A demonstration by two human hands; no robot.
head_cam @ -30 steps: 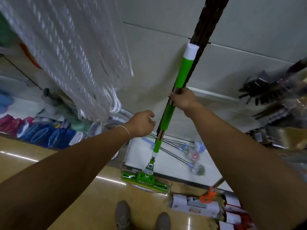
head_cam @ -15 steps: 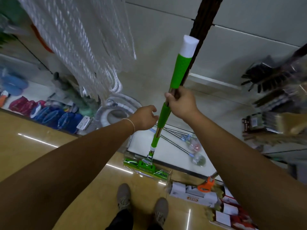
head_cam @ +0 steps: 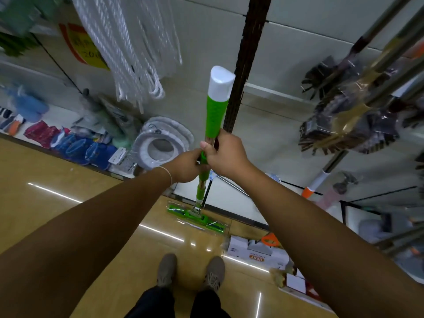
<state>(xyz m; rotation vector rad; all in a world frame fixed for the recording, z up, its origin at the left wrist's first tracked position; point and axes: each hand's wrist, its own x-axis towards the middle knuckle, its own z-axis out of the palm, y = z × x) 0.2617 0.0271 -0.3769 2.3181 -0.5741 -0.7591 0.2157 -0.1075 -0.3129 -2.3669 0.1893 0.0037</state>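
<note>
Mop: you have the green flat mop (head_cam: 216, 115) standing nearly upright in front of you, its white cap (head_cam: 221, 81) toward the camera.
Mop head: the green mop head (head_cam: 197, 216), wrapped in clear plastic, sits on the wooden floor (head_cam: 68, 180) at the foot of the shelving, ahead of your shoes (head_cam: 167, 269).
Right hand: your right hand (head_cam: 226, 154) is wrapped round the shaft just under the upper green grip, thumb pointing left.
Left hand: your left hand (head_cam: 185, 167) is curled round the shaft directly below, touching your right hand; a thin bracelet (head_cam: 168, 174) sits on that wrist.
Behind the mop: a dark slotted upright (head_cam: 243, 65) runs up the wall just beside the handle.
Left of it: coils of white rope (head_cam: 137, 53) hang from the wall.
Right side: wrapped dark brushes (head_cam: 344, 125) hang on long handles, blurred.
Floor, right: white cartons (head_cam: 257, 251) lie near the mop head.
</note>
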